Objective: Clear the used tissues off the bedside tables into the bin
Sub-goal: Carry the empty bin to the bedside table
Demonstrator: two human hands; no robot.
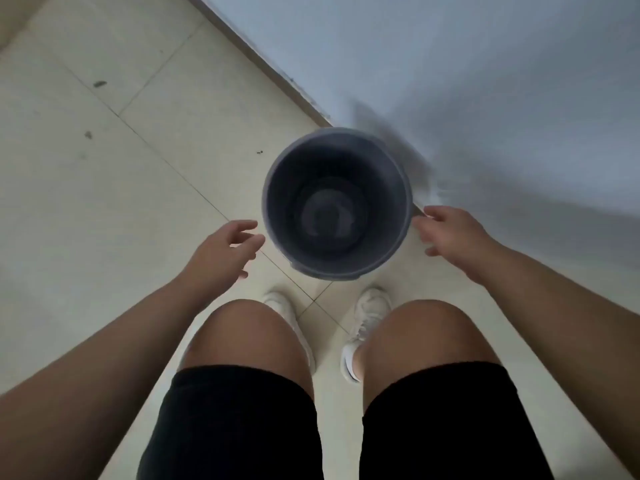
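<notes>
A round grey bin (391, 249) stands on the tiled floor right in front of my feet, seen from straight above, with its dark inside showing no tissue. My left hand (221, 251) hovers just left of the bin's rim, fingers spread and holding nothing. My right hand (450, 233) is at the bin's right rim, fingers apart, its fingertips at or very near the edge. No tissues and no bedside tables are in view.
A pale wall (450, 64) runs diagonally behind the bin, meeting the cream floor tiles (104, 168) at a brown skirting strip (263, 67). My bent knees in black shorts and white shoes (367, 317) are directly below the bin.
</notes>
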